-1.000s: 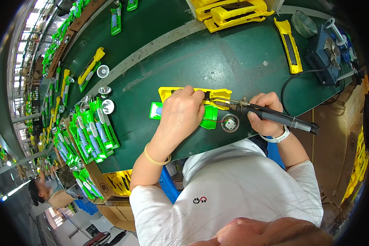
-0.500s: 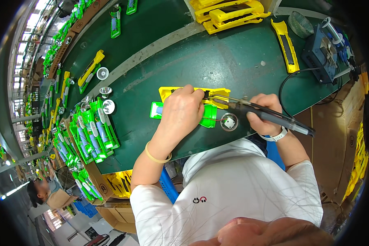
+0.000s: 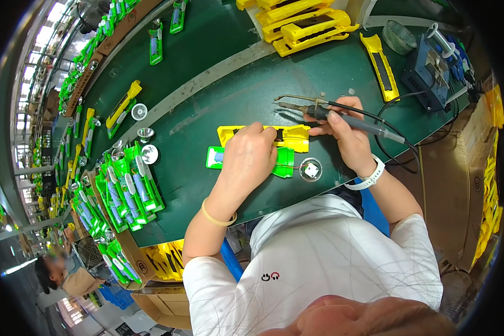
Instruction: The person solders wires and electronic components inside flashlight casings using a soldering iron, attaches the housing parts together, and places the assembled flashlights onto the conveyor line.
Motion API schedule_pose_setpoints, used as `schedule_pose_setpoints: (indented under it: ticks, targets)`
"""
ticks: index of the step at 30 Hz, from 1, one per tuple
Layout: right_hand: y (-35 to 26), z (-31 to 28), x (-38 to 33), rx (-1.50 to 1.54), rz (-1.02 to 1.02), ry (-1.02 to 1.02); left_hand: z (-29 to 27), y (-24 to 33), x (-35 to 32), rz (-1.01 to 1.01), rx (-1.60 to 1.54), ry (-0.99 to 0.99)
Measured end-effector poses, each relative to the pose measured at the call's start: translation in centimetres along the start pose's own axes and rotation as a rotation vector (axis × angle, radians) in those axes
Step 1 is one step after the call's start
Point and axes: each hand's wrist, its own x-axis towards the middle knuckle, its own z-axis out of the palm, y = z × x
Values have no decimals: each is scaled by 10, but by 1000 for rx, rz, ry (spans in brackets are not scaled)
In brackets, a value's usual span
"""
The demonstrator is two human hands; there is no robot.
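Observation:
My left hand (image 3: 247, 150) is closed over a yellow plastic casing (image 3: 297, 138), its fingertips hidden inside. Under that hand lies a green plastic casing (image 3: 285, 155) with a bluish cell at its left end. Thin wires run from the green casing to a round clear reflector cup (image 3: 311, 169) with a small white board in it. My right hand (image 3: 350, 134) grips a soldering iron (image 3: 361, 124) with a thin metal tube along it, tip pointing left above the table. One finger of that hand reaches the yellow casing's right end.
Several green casings with cells (image 3: 130, 190) are piled at the left, beside loose reflector cups (image 3: 149, 154). Yellow casings (image 3: 313, 31) are stacked at the back. At the right stand a lone yellow casing (image 3: 382, 67), a mesh bowl (image 3: 399, 38) and a blue soldering station (image 3: 429, 75) with its cable.
My right hand has drawn the iron's tip out of the yellow casing and raised it away, with the handle swung up. One finger now meets the casing's end. My left hand stays put.

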Motion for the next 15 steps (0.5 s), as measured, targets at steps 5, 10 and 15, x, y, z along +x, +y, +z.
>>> schedule_pose_setpoints:
  ticks: [5, 10, 15]
  targets:
    - [5, 1, 1, 14, 2, -25, 0, 2, 0, -12, -6, -5]
    - [4, 1, 0, 38, 23, -28, -1, 4, -2, -30, 14, -25]
    - [4, 2, 0, 50, 23, -44, -4, 8, -5, -54, 20, -52]
